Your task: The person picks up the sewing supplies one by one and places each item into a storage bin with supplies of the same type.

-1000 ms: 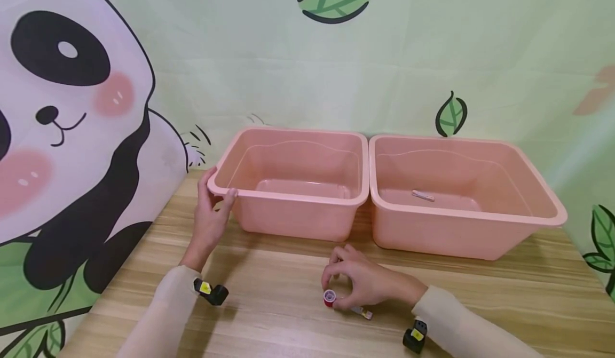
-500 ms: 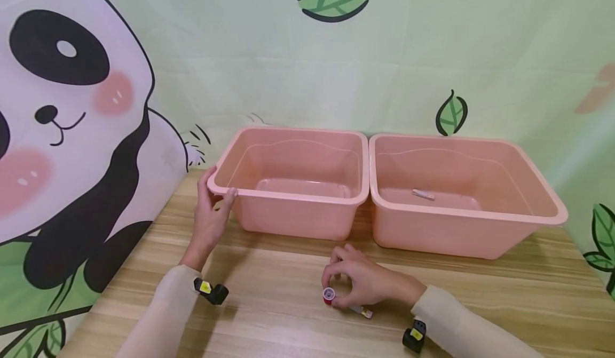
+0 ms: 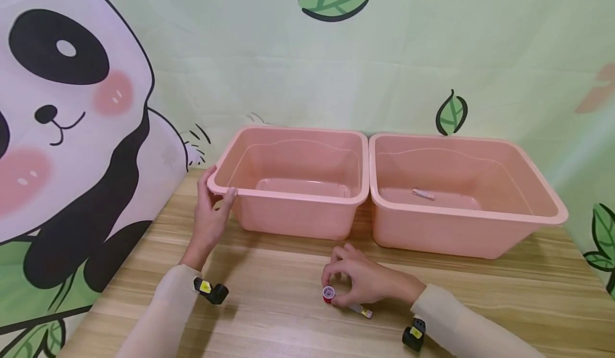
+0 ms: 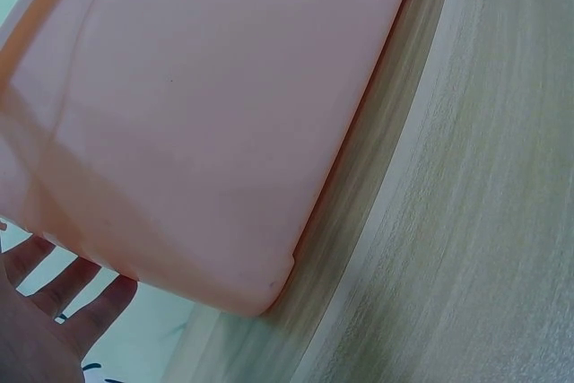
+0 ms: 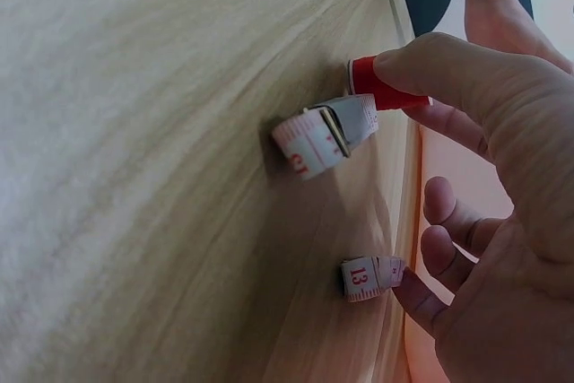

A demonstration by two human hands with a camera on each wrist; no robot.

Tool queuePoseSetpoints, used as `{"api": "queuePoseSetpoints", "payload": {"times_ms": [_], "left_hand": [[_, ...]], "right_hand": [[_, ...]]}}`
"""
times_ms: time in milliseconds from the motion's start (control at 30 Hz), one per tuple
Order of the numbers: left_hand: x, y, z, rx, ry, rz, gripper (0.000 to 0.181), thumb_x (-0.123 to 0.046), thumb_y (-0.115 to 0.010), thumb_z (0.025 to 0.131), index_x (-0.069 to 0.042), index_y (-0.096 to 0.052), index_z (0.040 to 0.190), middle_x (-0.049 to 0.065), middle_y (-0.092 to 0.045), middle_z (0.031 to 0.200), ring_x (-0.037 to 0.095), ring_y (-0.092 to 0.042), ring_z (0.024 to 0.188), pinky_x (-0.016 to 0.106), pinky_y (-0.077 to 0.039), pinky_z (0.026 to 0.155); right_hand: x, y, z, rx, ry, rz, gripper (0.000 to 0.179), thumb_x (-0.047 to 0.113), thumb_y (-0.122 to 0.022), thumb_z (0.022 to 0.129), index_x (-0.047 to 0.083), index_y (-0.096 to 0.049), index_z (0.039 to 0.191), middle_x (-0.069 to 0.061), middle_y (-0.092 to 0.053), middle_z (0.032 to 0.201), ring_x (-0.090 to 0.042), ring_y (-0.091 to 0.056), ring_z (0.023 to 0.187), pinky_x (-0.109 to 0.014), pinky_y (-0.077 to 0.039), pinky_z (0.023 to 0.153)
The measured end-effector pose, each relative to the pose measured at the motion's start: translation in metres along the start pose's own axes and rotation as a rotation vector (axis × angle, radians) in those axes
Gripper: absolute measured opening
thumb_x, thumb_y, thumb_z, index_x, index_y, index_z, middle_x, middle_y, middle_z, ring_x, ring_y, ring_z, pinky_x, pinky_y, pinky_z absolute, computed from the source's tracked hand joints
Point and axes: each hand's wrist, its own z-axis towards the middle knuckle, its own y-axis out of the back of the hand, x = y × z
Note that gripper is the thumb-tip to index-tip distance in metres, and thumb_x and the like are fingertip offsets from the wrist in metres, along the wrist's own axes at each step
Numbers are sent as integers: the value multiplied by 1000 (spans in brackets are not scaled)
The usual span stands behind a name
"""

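Note:
In the head view my left hand [image 3: 211, 222] holds the near left corner of the left pink plastic tub [image 3: 293, 216], thumb at the front and fingers along the side. Its fingers [image 4: 99, 311] touch the tub wall in the left wrist view. My right hand [image 3: 362, 280], low over the table, pinches a small spool of red thread [image 3: 329, 294] with white ends between thumb and forefinger. Beside the spool lies a coiled measuring tape [image 5: 309, 143] with red numbers. A second rolled piece of measuring tape [image 5: 363, 277] is by the other fingertips.
A second pink tub [image 3: 442, 235] stands to the right, close against the first. Inside it lies a small narrow whitish piece [image 3: 423, 194]. Both tubs stand on a wood-grain table [image 3: 269, 304] before a panda-print cloth [image 3: 269, 54].

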Motion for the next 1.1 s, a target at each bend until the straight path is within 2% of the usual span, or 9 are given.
{"api": "queuePoseSetpoints", "payload": {"times_ms": [233,367,500,633,733,833,967,1033,1100], "left_hand": [[-1,0,0,11,-5,3,70,-33,-59,105,-19,-20,162,13,-38,158,31,-49,126,23,-52,96],[0,1,0,16,10,-7,71,-33,-59,104,-19,-20,162,11,-37,159,28,-49,127,22,-51,96],[12,1,5,11,25,-3,72,-36,-61,104,-24,-19,162,4,-36,161,24,-49,129,23,-49,100],[30,0,10,-2,7,12,72,-41,-61,103,-35,-19,161,-3,-37,160,21,-49,129,29,-49,103],[35,0,11,-6,-2,15,72,-42,-62,102,-37,-19,161,-4,-37,159,21,-49,128,32,-50,103],[23,0,8,0,11,8,73,-40,-62,103,-30,-19,162,0,-37,160,22,-49,129,29,-49,103],[3,1,1,16,19,-2,73,-35,-60,104,-21,-18,162,9,-36,160,27,-48,128,25,-49,101],[1,2,0,19,17,-5,73,-34,-60,104,-20,-18,162,10,-36,160,28,-48,128,26,-49,101],[6,1,2,21,20,-4,73,-36,-60,104,-22,-17,162,8,-36,160,27,-48,129,28,-49,102]], "right_hand": [[2,6,0,-41,31,-2,29,23,-88,78,34,-70,97,1,-54,98,-11,-39,96,-29,-38,82],[3,10,1,-42,44,-5,29,23,-88,78,34,-70,98,0,-53,97,-11,-39,95,-27,-39,79],[4,13,1,-32,39,7,29,23,-88,78,34,-71,99,-1,-53,97,-11,-39,95,-26,-39,78],[7,17,1,-29,30,25,30,22,-88,77,34,-70,99,-3,-53,97,-13,-40,95,-26,-40,76],[11,21,0,-26,18,34,30,21,-88,77,34,-70,98,-4,-54,98,-13,-41,95,-25,-41,74],[14,27,0,-21,5,41,29,22,-87,79,34,-70,98,-4,-54,99,-16,-43,97,-26,-43,74],[18,34,0,-19,-4,43,29,23,-87,81,35,-69,100,4,-52,99,-17,-43,100,-30,-44,78],[18,37,0,-20,-4,37,30,24,-87,81,37,-68,100,9,-50,99,-16,-43,101,-31,-43,81],[18,39,1,-22,1,35,30,23,-87,81,37,-68,99,11,-49,98,-20,-45,102,-33,-42,83]]}}
